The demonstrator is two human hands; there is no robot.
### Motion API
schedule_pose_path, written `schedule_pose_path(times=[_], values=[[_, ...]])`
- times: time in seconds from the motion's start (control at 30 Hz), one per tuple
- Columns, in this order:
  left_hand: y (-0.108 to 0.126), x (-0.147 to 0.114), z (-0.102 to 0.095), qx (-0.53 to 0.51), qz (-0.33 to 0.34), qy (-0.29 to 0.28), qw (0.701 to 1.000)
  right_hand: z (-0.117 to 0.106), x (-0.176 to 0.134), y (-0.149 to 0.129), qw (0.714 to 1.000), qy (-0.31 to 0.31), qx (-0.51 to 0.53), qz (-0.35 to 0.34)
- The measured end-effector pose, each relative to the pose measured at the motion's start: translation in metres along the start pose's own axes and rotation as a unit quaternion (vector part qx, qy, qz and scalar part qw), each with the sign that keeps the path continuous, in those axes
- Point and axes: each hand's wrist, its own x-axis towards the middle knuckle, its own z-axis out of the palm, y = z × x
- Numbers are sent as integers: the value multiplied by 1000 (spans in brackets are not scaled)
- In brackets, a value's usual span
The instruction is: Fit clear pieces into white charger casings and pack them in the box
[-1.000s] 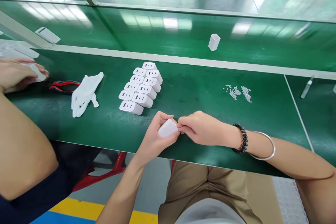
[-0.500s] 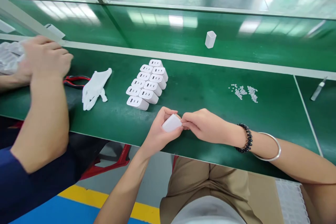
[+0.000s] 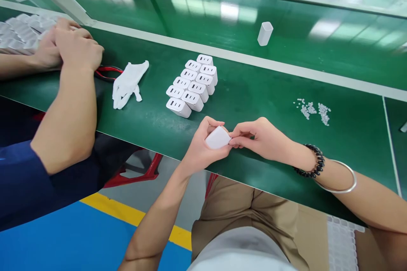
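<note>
A white charger (image 3: 218, 137) lies in my left hand (image 3: 203, 146), the fingers wrapped round it near the front edge of the green table. My right hand (image 3: 259, 137) pinches at the charger's right end, thumb and forefinger pressed together there. Whatever small piece may be between those fingertips is too small to make out. Beyond my left hand stand several white chargers (image 3: 192, 87) in two slanting rows, with their slotted port faces up. Over to the right, small clear pieces (image 3: 313, 111) lie scattered in a loose pile.
Another person's hands (image 3: 74, 46) work at the left beside white parts in a tray (image 3: 20, 29). A white glove (image 3: 129, 84) and red-handled pliers (image 3: 108, 72) lie between us. A single white casing (image 3: 265, 34) stands on the back ledge. The table's front edge runs below my hands.
The camera view has shifted, tilting down and to the left. My hands keep the same grip on the charger. The other person's hands at left have moved a little.
</note>
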Motion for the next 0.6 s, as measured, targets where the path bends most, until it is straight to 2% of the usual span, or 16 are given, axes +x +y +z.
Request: schedule_pose_path(times=[0.37,0.6], values=[[2,-1,-1,9,-11,-29,999,-6,4,4,999,-32,-1,-16],[2,-1,-1,28,-16,-21,999,-4,3,8,999,-30,-9,-22]])
